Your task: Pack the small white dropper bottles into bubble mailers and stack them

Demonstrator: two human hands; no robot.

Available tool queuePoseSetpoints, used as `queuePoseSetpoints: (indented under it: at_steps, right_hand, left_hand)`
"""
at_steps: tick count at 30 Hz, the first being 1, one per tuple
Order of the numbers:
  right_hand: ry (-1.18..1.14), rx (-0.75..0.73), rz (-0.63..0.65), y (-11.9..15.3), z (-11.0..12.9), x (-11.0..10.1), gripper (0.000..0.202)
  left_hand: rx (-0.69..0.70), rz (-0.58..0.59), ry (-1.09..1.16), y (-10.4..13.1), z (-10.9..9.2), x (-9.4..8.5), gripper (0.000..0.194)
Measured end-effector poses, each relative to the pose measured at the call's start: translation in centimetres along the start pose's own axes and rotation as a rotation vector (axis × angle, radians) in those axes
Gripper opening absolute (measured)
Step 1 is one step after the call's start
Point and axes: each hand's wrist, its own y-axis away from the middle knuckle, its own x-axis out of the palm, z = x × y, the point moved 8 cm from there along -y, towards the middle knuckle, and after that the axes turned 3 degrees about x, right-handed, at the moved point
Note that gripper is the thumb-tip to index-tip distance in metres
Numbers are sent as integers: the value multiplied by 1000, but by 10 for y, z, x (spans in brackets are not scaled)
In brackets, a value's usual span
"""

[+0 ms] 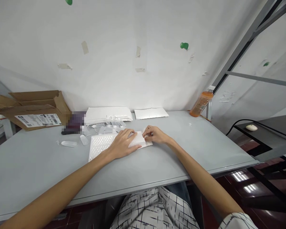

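Note:
A white bubble mailer (pixel 100 145) lies on the grey table in front of me, its flap end pointing right. Across its middle rests my left hand (pixel 124 143), open, with the fingers stretched out and pressing on the mailer. My right hand (pixel 154 135) is closed in a pinch at the flap end of the same mailer. What exactly sits between those fingertips is hidden. Just behind the mailer is a loose pile of small whitish translucent items with thin cords (pixel 112 128). One similar piece (pixel 69 144) lies apart to the left.
A stack of white mailers (pixel 107 114) sits against the wall, with another white mailer (pixel 151 113) beside it. An open cardboard box (pixel 40 109) stands at the left, near a blurred dark object (pixel 73 122). An orange drink bottle (pixel 202 102) leans at the back right.

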Motion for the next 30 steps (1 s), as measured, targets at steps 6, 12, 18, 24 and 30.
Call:
queuePoseSetpoints:
  at_steps: [6, 12, 18, 24, 30]
  right_hand:
    - [10, 9, -4, 2, 0, -8, 13]
    - [-50, 18, -30, 0, -5, 1, 13]
    - [-39, 5, -1, 0, -1, 1, 14]
    - [2, -15, 2, 4, 3, -12, 13]
    - [-49, -3, 34, 2, -1, 3, 12]
  left_hand:
    - [6, 4, -13, -1, -1, -1, 52]
    - [11, -7, 3, -1, -2, -2, 51]
    - [4, -18, 16, -1, -2, -3, 50]
    - [-3, -4, 19, -1, -3, -3, 49]
    - [9, -20, 9, 0, -3, -4, 48]
